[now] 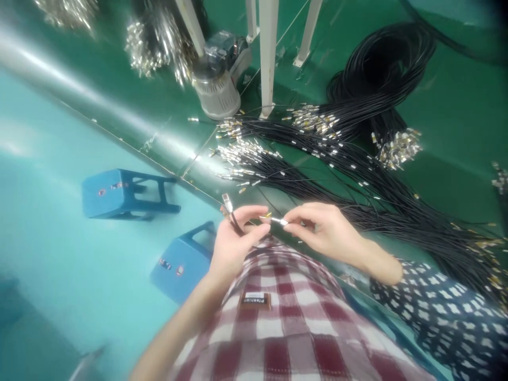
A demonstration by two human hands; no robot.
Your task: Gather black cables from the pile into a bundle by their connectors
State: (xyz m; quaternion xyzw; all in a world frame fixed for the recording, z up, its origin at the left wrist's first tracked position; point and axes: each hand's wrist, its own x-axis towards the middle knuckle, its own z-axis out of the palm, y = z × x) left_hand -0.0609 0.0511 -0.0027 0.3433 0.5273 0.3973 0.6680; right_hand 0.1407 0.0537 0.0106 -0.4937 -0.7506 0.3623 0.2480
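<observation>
Close in front of my apron, my left hand (pixel 238 238) is closed around black cable, and a silver plug end (pixel 227 201) sticks up past its fingers. Thumb and forefinger of that hand pinch one end of a thin piece with a yellow bit (pixel 269 215) on it. My right hand (pixel 325 230) is closed in a pinch on the other end, a small white-and-silver cable end (pixel 280 221). Just beyond both hands a long bundle of black cables (pixel 317 185) lies on the green tabletop, its silver connector ends (pixel 242 152) fanned out on the left.
A coiled cable bundle (pixel 391 63) lies at the back right. A grey-white machine (pixel 217 95) stands near a white post (pixel 268 58). More connector bunches (pixel 145 47) are at the upper left. Two blue stools (pixel 105 193) are on the floor, left of the table edge (pixel 130 144).
</observation>
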